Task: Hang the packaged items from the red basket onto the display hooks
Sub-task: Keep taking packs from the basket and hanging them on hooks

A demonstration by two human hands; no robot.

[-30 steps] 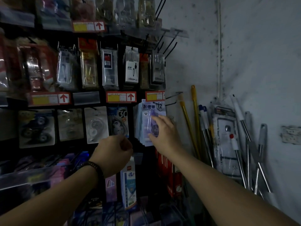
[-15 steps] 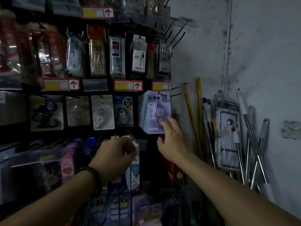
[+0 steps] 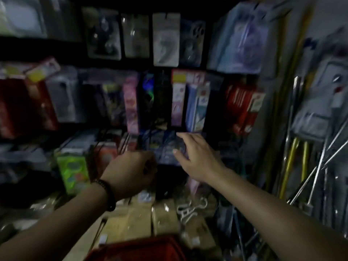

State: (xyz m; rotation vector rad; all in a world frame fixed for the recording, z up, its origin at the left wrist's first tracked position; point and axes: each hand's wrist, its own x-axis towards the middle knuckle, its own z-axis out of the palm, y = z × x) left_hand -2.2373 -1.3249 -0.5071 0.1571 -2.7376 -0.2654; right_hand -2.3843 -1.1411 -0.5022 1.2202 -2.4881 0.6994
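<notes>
- The red basket [image 3: 135, 248] is nearest, at the bottom edge; its inside does not show.
- The left hand [image 3: 131, 172], with a dark bead bracelet [image 3: 108, 194], has curled fingers; I cannot tell if they hold something.
- The right hand [image 3: 197, 159] has straight, spread fingers at the blurred blue packages [image 3: 163, 147].
- Pale-blue packaged items [image 3: 243, 38] hang farthest away, at the top right.

Along the right we see a pale wall [image 3: 329, 16] with clutter leaning against it: yellow poles [image 3: 291, 157], thin metal rods [image 3: 324, 159] crossing one another, and a plastic-wrapped bundle [image 3: 320, 102] above them (too blurred for us to say what is inside). Low down, near the middle, we make out white plastic hangers [image 3: 188, 210] lying beside tan packs [image 3: 163, 217]. Higher, on the rack, we spot a red-and-yellow price label [image 3: 186, 77].
</notes>
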